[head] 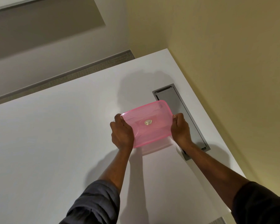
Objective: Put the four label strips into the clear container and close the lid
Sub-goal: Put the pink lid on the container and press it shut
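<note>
A translucent pink lid (149, 125) with a small round sticker at its middle covers the clear container, whose lower wall barely shows under the lid's near edge. My left hand (121, 135) grips the lid's left side, thumb on the rim. My right hand (181, 129) grips the right side the same way. No label strips are visible; the container's inside is hidden by the lid.
The container stands on a white table (55, 143). A grey cable hatch (184, 110) is set into the tabletop just right of it, partly under my right hand. The table's right edge meets a beige wall (233, 62).
</note>
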`<state>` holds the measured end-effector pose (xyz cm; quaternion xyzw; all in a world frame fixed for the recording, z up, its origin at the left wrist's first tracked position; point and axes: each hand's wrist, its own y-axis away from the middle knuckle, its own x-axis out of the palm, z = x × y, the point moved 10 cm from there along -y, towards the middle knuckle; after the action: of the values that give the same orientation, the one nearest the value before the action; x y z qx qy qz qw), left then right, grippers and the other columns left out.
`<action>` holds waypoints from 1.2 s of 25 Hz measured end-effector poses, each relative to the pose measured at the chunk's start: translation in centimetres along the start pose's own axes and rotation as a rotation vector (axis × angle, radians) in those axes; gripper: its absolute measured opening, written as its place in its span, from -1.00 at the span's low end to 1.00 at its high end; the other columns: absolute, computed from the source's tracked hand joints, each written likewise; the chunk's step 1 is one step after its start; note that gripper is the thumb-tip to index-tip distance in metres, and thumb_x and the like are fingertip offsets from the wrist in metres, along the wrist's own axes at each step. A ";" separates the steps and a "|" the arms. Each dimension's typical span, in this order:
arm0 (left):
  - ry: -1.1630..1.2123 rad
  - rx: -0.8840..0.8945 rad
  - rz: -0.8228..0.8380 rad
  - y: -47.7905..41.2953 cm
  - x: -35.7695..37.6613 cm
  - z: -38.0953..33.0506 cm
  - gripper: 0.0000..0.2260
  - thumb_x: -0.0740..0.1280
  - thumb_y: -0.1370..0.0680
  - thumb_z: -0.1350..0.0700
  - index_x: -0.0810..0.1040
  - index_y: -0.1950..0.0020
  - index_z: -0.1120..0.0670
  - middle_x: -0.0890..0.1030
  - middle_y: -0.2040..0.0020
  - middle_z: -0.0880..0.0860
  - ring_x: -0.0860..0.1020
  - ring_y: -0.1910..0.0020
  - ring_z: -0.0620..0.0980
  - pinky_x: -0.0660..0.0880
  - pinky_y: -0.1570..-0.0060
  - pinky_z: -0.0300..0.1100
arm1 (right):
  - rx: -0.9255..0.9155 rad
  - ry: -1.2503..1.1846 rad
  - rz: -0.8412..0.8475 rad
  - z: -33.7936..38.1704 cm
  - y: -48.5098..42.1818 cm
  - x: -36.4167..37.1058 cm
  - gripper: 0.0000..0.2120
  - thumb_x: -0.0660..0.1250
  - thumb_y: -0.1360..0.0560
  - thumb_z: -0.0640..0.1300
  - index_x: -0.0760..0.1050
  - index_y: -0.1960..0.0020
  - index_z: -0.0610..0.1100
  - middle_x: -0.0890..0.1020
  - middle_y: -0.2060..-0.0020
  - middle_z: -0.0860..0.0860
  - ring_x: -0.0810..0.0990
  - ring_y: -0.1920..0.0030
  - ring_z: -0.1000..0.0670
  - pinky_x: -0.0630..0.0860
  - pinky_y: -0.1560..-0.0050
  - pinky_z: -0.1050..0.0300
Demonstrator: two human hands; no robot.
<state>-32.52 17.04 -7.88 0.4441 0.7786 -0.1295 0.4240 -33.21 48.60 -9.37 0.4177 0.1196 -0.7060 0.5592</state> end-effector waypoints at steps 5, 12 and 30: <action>-0.002 0.000 0.012 -0.4 0.0 0.1 -0.73 0.04 -0.75 0.01 0.49 -0.32 -0.04 0.58 -0.08 0.09 0.57 0.09 0.21 0.44 0.07 -0.04 | -0.152 0.015 -0.006 2.5 -2.3 -0.7 -0.70 0.07 -0.76 0.08 0.41 -0.05 -0.12 0.57 0.15 -0.06 0.58 0.19 -0.09 0.39 0.28 0.12; 0.007 0.022 -0.010 -1.3 0.5 0.4 -0.75 0.01 -0.77 -0.01 0.47 -0.20 -0.01 0.67 0.02 0.04 0.57 0.13 0.15 0.45 0.13 -0.04 | -0.160 -0.091 0.142 6.8 -8.9 1.9 -0.70 0.18 -0.73 0.08 0.34 0.08 -0.09 0.51 0.12 -0.05 0.46 0.13 -0.06 0.36 0.11 0.04; -0.032 0.125 -0.032 -1.6 0.0 -0.5 -0.74 0.07 -0.76 0.02 0.53 -0.27 -0.03 0.63 -0.11 0.05 0.65 -0.03 0.19 0.51 0.11 -0.04 | -0.219 -0.050 -0.085 6.4 -6.1 0.4 -0.81 0.23 -0.72 -0.01 0.45 -0.01 -0.10 0.56 0.09 -0.02 0.50 0.15 -0.04 0.37 0.17 0.09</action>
<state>-34.05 16.39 -7.85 0.4553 0.7689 -0.1918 0.4058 -41.58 46.41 -7.54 0.3309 0.1997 -0.7219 0.5740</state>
